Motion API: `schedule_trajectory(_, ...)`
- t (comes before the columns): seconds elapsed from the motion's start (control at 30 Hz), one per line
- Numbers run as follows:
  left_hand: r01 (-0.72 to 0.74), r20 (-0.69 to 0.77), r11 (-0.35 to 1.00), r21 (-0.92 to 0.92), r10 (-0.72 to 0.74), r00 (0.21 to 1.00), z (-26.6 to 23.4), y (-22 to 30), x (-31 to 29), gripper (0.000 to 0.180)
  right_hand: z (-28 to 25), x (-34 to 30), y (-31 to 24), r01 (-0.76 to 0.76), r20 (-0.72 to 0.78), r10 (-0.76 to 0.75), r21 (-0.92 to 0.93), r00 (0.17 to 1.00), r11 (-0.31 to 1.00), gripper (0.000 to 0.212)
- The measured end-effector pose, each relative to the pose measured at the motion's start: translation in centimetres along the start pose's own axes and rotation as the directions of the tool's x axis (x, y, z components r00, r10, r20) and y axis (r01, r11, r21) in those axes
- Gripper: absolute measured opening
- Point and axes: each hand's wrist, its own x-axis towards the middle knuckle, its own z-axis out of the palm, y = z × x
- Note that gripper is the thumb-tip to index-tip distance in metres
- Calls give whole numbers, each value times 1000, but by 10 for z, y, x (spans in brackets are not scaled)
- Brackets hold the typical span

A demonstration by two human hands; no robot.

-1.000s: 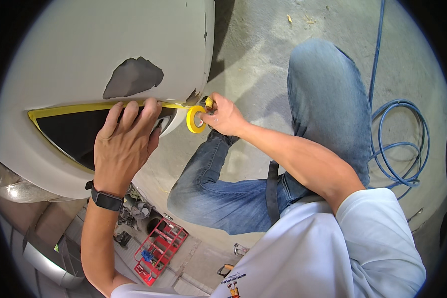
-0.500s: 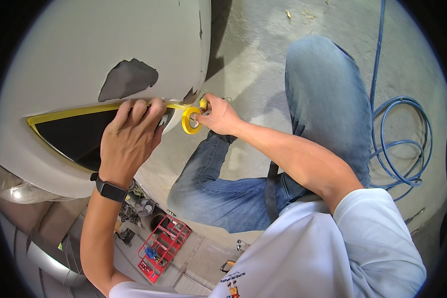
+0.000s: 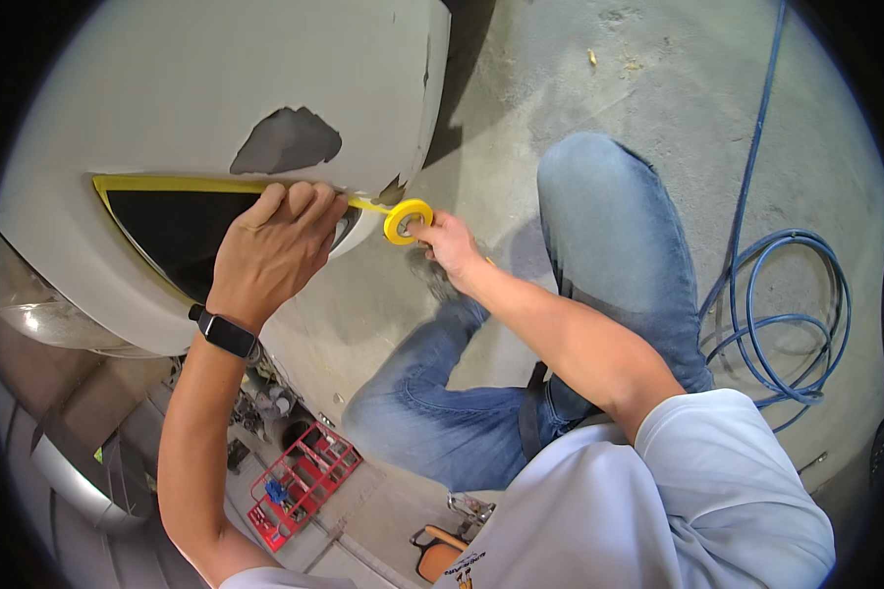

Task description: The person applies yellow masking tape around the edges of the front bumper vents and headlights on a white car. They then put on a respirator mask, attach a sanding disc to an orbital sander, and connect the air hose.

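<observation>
A light grey car bumper (image 3: 196,74) fills the upper left, with a black grille-like opening (image 3: 172,226) in it. Yellow masking tape (image 3: 177,184) runs along the opening's top and left edges. My left hand (image 3: 277,236), its fingers bent and close together, presses the tape at the opening's upper right part; its fingertips are partly hidden. To the right, my right hand (image 3: 449,240) grips the roll of yellow masking tape (image 3: 421,210), its fingers at the core. A short strip stretches between the roll and my left fingers.
A dark patch (image 3: 287,140) of missing paint shows above the opening. My jeans-clad knees (image 3: 614,226) are bent on the concrete floor. A blue hose (image 3: 803,236) lies coiled at right. Below stand a red tool rack (image 3: 304,481) and an orange-and-black object (image 3: 440,555).
The view has shifted, so the bumper sits further right. My right hand has turned the tape roll to face up and brought it up nearer the bumper's edge; my left hand keeps pressing.
</observation>
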Motion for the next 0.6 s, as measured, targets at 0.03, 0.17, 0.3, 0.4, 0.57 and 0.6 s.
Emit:
schedule_trajectory(0.03,-3,-21,1000,-2,3,1000,-2,-1,2,36,-1,-1,-2,-27,2,27,42,1000,999,34)
schedule_trajectory(0.17,2,-49,1000,-29,-4,999,-4,0,3,33,-8,-2,-9,-19,-1,20,181,1000,983,27)
schedule_trajectory(0.3,9,-96,997,-71,-16,995,1,2,-1,35,-21,1,-16,-23,141,-47,459,989,888,22)
schedule_trajectory(0.4,5,-132,996,-86,-16,991,4,3,-4,34,-29,7,-21,25,137,-113,523,984,852,14)
schedule_trajectory(0.57,-91,-419,995,-38,67,906,13,-5,-5,25,-26,16,-3,240,83,-355,592,931,769,12)
schedule_trajectory(0.6,-64,-273,996,-63,45,961,14,-5,-6,35,-25,16,7,288,39,-383,589,923,755,14)
